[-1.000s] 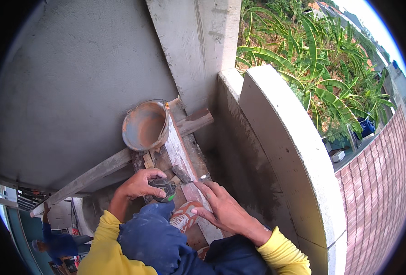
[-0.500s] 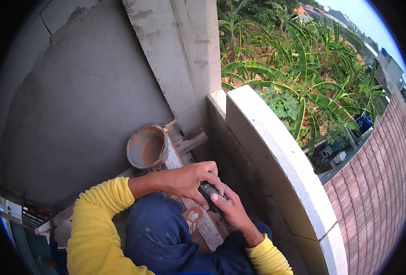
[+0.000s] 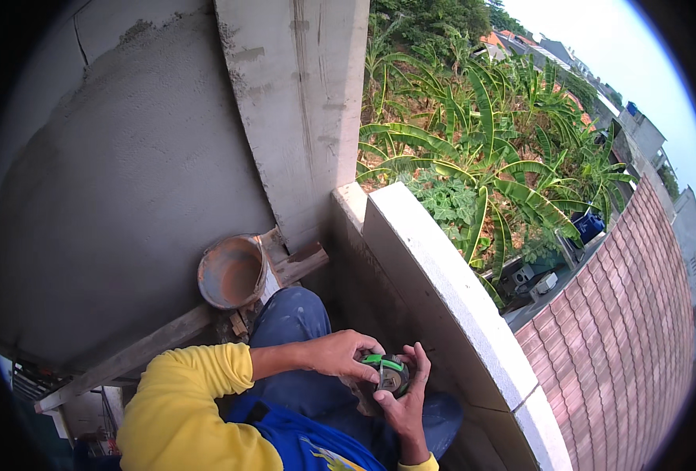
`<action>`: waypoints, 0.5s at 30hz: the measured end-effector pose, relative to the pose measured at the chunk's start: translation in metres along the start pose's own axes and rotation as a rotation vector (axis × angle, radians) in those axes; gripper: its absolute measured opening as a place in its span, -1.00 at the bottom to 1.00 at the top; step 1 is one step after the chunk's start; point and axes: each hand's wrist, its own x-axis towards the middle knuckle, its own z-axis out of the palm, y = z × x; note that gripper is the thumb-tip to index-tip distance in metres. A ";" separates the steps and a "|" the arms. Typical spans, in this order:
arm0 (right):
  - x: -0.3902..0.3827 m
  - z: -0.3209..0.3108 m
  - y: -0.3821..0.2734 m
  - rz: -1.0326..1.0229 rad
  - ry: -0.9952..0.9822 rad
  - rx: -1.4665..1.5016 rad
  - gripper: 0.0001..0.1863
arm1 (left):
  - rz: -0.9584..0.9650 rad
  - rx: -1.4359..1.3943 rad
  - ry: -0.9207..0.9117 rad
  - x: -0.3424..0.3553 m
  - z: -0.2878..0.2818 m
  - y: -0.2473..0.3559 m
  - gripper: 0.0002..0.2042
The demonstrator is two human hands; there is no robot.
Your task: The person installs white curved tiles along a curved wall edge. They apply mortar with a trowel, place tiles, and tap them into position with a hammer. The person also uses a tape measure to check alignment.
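Over my lap, both hands are on a black and green tape measure. My right hand wraps round its body, with the thumb below and fingers along the far side. My left hand pinches its left edge, thumb and fingers closed by the green strip. Whether any blade is pulled out, I cannot tell. Ahead and to the left of my hands stands a mortar-stained bucket, apart from them.
Along the left runs a grey plastered wall, meeting a concrete column. A wooden plank lies along its foot. A white-topped parapet borders my right; banana plants and a tiled roof lie beyond it.
My hands have shifted slightly right and down, and the tape measure has turned so its green strip shows. My view has tilted, with my knee now showing beside the bucket.
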 end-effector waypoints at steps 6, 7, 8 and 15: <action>-0.024 -0.011 0.002 0.441 -0.214 0.624 0.06 | 0.247 0.061 -0.133 0.013 -0.008 0.015 -0.49; -0.025 -0.011 0.001 0.452 -0.221 0.669 0.01 | 0.276 0.139 -0.154 0.014 -0.010 0.020 -0.50; -0.024 -0.014 0.001 0.461 -0.207 0.562 -0.04 | 0.306 0.217 -0.177 0.016 -0.012 0.024 -0.50; -0.012 -0.016 -0.022 0.454 -0.099 0.074 -0.39 | -0.005 0.080 -0.326 0.024 -0.032 0.034 -0.50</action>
